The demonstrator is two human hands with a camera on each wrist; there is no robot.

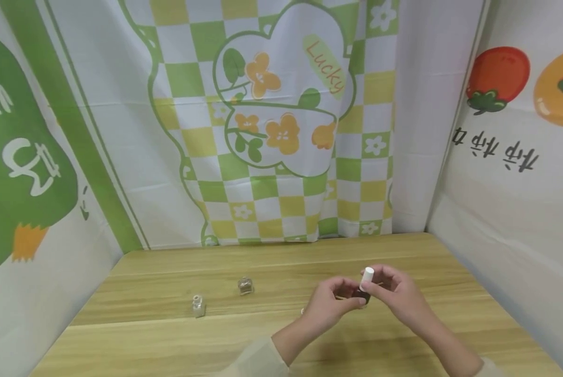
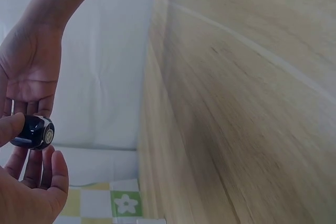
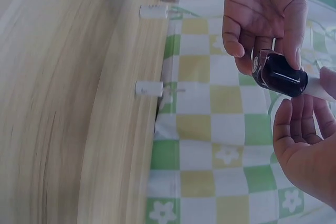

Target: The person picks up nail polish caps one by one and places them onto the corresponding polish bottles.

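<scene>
A dark nail polish bottle (image 1: 363, 297) with a white cap (image 1: 368, 276) is held up over the right part of the table. My left hand (image 1: 327, 305) grips the glass body between thumb and fingers. The white cap is pinched by my right hand (image 1: 402, 297), its thumb across the side. In the right wrist view the glossy bottle (image 3: 284, 75) lies tilted, the cap right at its neck. The left wrist view shows the round label on the bottle's base (image 2: 48, 134).
On the table's left half stand a clear, uncapped small bottle (image 1: 198, 306) and a greyish glass bottle (image 1: 246, 286). White caps with brushes (image 3: 149, 88) show on the table in the right wrist view. Fabric-covered walls enclose the wooden table (image 1: 145, 340) at the back and sides.
</scene>
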